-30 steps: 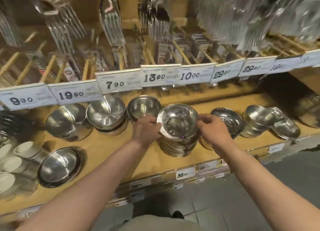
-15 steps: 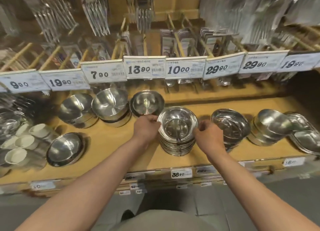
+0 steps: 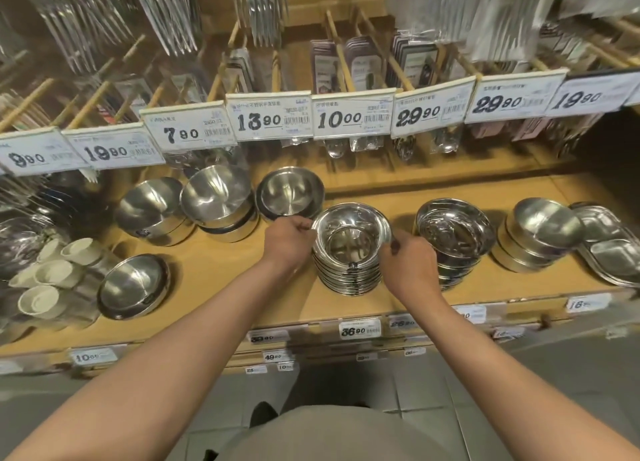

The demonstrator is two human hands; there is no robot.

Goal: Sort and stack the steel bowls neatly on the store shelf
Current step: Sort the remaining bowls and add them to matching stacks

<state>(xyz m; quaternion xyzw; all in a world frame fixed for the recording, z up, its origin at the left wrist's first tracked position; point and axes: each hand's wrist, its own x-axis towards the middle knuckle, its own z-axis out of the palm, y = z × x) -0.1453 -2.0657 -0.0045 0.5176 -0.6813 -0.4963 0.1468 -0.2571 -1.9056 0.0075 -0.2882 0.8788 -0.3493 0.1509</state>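
Two hands clamp the bowl stack point(image 3: 349, 256) on the wooden shelf point(image 3: 221, 270), left hand point(image 3: 289, 239) and right hand point(image 3: 407, 263) pinching opposite rims.

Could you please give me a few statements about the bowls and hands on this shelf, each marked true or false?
1. Both hands are at the rim of the middle stack of steel bowls. True: the left hand and the right hand flank it.
2. The price tag directly above that stack reads 19.90. False: the tag above it reads 10.00.
3. A single steel bowl sits alone near the front left of the shelf. True.
4. The white cups stand to the right of the stack. False: they are at the far left.
5. The stack the hands touch holds only two bowls. False: many rims show.
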